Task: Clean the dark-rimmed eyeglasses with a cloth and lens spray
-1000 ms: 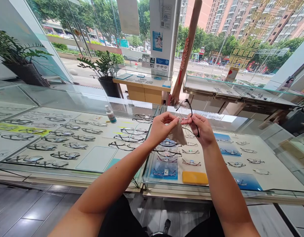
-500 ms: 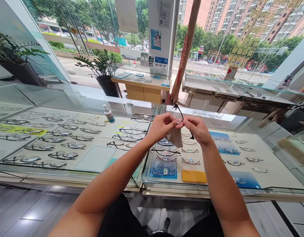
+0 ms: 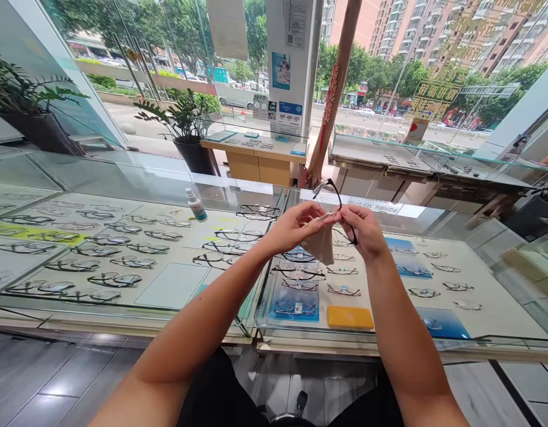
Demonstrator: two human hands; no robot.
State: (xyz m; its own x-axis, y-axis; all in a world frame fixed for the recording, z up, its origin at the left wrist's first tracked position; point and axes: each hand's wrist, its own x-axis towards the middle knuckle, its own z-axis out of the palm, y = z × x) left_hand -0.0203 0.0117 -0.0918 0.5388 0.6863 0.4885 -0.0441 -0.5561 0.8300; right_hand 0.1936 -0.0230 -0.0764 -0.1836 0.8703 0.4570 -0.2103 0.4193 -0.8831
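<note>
Above the glass counter, my right hand [image 3: 363, 230] is closed on a pair of dark-framed eyeglasses [image 3: 338, 194]. One temple shows below those fingers, while a rim rises above them. My left hand [image 3: 296, 226] is closed on a greyish cleaning cloth [image 3: 322, 247] that hangs down between the two hands. Cloth and fingers meet at the lower part of the frame, so the exact contact on the lens is hidden.
A white spray bottle [image 3: 196, 205] stands on the glass top to the left, near several eyeglasses [image 3: 238, 235]. An orange-yellow case [image 3: 349, 317] lies at the front right. More frames [image 3: 118, 279] fill the display cases. A wooden pole [image 3: 334, 89] rises behind the counter.
The eyeglasses have turned and shifted slightly right and up with my right hand. My left hand and the cloth have moved a little to the right.
</note>
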